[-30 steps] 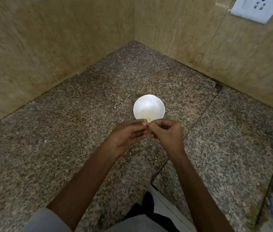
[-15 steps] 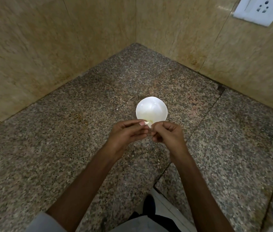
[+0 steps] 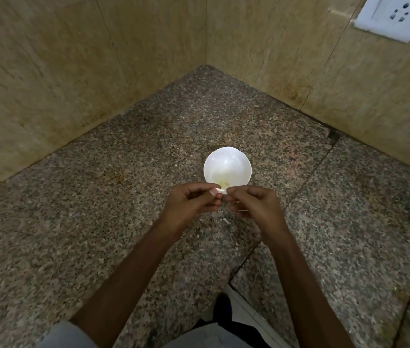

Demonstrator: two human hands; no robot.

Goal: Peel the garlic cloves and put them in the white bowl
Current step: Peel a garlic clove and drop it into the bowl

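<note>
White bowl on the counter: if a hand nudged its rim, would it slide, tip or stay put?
The white bowl looks small and nearly empty, so probably light and apt to slide on the smooth granite counter. Its rounded sides suggest a rim push could tip it.

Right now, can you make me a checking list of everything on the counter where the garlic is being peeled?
Surface: speckled brown granite counter, with a seam across it.
Job's things: small pale garlic clove held by the near rim of the round white bowl, which holds pale yellowish pieces.
Clutter: papery white peel scraps on the counter under the hands.
Grips: left hand and right hand both pinch the clove.
Cables: nothing seen.
Surroundings: beige tiled walls meeting in a corner; white wall socket upper right.
</note>
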